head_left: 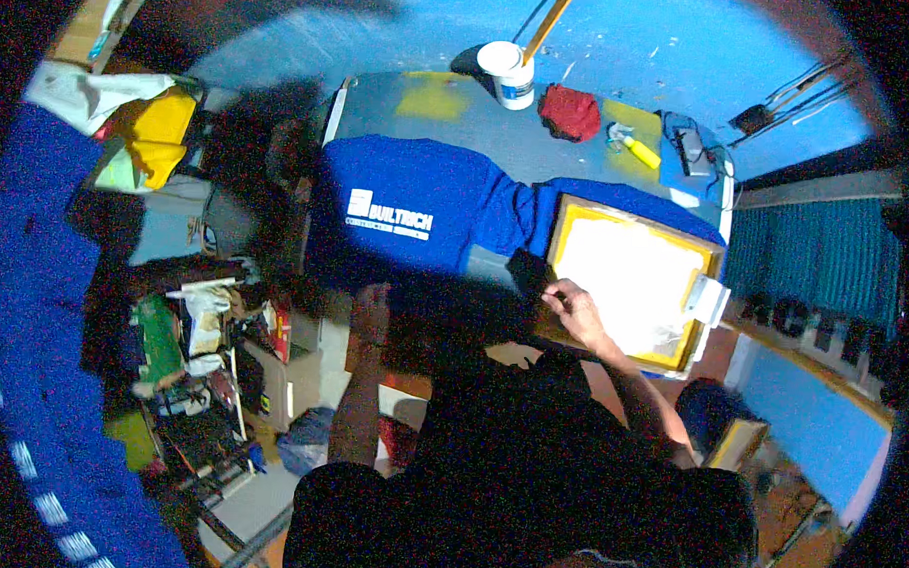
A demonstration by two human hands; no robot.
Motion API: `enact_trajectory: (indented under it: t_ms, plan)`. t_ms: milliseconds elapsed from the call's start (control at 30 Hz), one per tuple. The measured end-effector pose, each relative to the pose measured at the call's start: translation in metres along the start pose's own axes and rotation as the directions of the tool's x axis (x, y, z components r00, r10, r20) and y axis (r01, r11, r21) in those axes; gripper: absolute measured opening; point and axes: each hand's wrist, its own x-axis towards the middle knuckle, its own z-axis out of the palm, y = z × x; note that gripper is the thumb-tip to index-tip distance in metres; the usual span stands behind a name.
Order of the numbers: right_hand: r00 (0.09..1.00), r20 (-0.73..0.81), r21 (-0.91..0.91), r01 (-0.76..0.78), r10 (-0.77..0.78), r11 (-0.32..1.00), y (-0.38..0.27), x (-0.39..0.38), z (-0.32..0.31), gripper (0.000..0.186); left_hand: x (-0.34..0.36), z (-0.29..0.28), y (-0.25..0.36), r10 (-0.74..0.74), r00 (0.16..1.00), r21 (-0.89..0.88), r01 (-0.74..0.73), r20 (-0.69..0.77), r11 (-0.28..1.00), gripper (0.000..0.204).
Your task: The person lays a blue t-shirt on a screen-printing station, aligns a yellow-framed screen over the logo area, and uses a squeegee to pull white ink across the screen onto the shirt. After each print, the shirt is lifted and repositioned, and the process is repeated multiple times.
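Observation:
A blue shirt (408,172) lies spread over a grey table, white print on its left part. On its right part rests a screen-printing frame (566,238), its mesh glaring white with yellow along the border. My right hand (578,313) is at the frame's near left corner, fingers curled together; what they pinch, if anything, cannot be made out. A dark shape, perhaps shadow, lies beside those fingertips. My left hand (371,303) hangs in shadow by the shirt's near left edge, its fingers too dark to read. A pale flat piece (709,301) sits on the frame's right edge.
Along the table's far side stand a white bucket (514,89) with a wooden stick, a red cloth (569,113), a yellow-handled tool (639,150) and a dark device with cables (693,152). A cluttered rack (197,355) is at left. More blue cloth (38,320) hangs at far left.

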Motion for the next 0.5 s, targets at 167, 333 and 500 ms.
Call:
enact_trajectory:
  t_ms: [167,333,500]
  plan:
    - [0.935,-0.159,0.227,-0.278,0.317,0.933,0.019,0.065,0.168,0.010,0.140,-0.064,-0.168,0.039,0.998,0.080,-0.034,-0.056,0.996,0.028]
    - [0.657,-0.501,0.295,-0.482,0.563,0.825,0.015,0.100,0.257,0.023,0.237,-0.061,-0.268,0.118,0.992,0.117,-0.123,0.043,0.986,0.040]
    - [0.513,-0.559,0.146,-0.712,0.651,0.687,-0.003,0.119,0.274,0.043,0.278,-0.036,-0.286,0.016,0.996,0.078,-0.023,0.092,0.997,0.039]
